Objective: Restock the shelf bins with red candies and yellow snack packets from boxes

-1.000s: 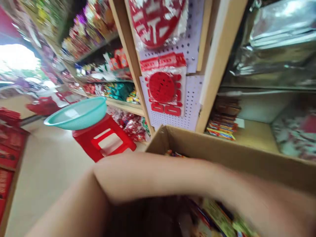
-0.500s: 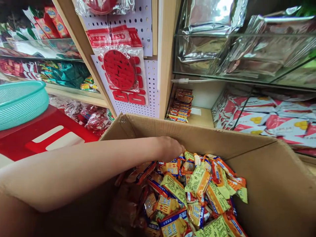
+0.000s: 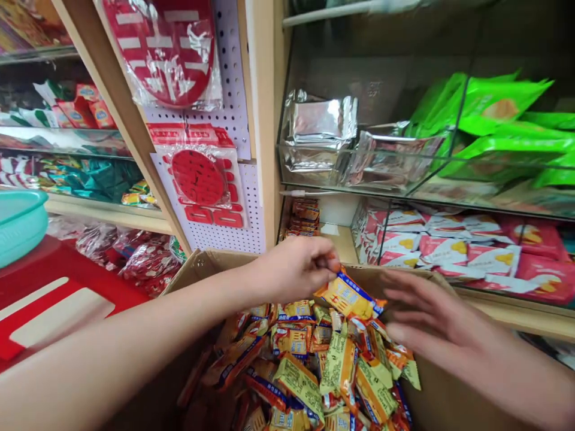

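Here, wood-and-glass shop shelves (image 3: 503, 303) stand behind cardboard box (image 3: 224, 258) of wrapped snacks (image 3: 338, 361). Left hand (image 3: 290, 269) pinches yellow-orange packet (image 3: 348, 297) over them; right hand (image 3: 442, 314), spread wide, hovers just beside. Packet's lettering blurred; red hanging disc (image 3: 168, 57) bears white character strokes.

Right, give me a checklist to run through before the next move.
1. Left hand grips a packet: ok, pinched at one end.
2. Right hand empty: ok, fingers spread near the packet's other end.
3. Right hand touching the packet: cannot tell, the two nearly meet in view.
4. Packet sealed all round: cannot tell, the left fingers hide one end.
5. Box open on top: ok.
6. Other packets in order: not ok, jumbled in the box.
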A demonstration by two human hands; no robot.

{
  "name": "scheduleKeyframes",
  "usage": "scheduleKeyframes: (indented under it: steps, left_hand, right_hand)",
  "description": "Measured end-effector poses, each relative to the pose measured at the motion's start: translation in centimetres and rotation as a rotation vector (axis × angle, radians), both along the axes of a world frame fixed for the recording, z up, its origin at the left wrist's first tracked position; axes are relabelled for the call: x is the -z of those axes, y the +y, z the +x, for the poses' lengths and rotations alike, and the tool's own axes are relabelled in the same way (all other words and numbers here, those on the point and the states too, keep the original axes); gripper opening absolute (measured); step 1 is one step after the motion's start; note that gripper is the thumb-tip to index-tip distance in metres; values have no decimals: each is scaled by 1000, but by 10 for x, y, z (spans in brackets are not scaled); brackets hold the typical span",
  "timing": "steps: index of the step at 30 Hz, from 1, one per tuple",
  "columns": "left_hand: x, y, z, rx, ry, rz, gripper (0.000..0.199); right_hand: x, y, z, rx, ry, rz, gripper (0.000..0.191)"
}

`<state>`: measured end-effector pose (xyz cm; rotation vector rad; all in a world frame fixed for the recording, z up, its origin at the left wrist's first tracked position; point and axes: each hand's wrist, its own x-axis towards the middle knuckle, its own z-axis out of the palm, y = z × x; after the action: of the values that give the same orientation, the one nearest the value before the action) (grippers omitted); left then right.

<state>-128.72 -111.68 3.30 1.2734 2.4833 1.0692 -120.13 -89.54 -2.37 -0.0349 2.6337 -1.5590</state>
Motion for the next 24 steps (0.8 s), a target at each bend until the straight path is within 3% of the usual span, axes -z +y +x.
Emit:
scheduleKeyframes:
  steps: [3,5,9,12,15,20,22,24]
  left_hand:
    - [4,0,-3,-73,-254,300,8]
    - [5,-2,-3,-107,-331,397,10]
    - [8,-8,-5,-12,-410,272,38]
    - [12,-8,-7,10,-448,155,36]
    - [15,-2,-4,-80,-587,213,25]
    - [32,12,6,-172,-831,371,29]
    - [37,14,9,-192,-812,354,30]
    - [35,10,9,-184,-579,227,27]
  right_hand:
    - [-18,-22,-27,-103,-107,-228,51]
    - [-23,-29,-39,-119,-103,-331,42]
    - [-17,-31,-45,-134,-20,-370,34]
    - [-13,-30,-42,-111,-44,-363,37]
    - [-16,-30,-39,-18,-149,-497,43]
    - [-21,-37,-42,110,-160,-715,30]
    - [-23,-41,-45,123,-125,-729,31]
    - [-28,-45,-50,109,-107,-690,34]
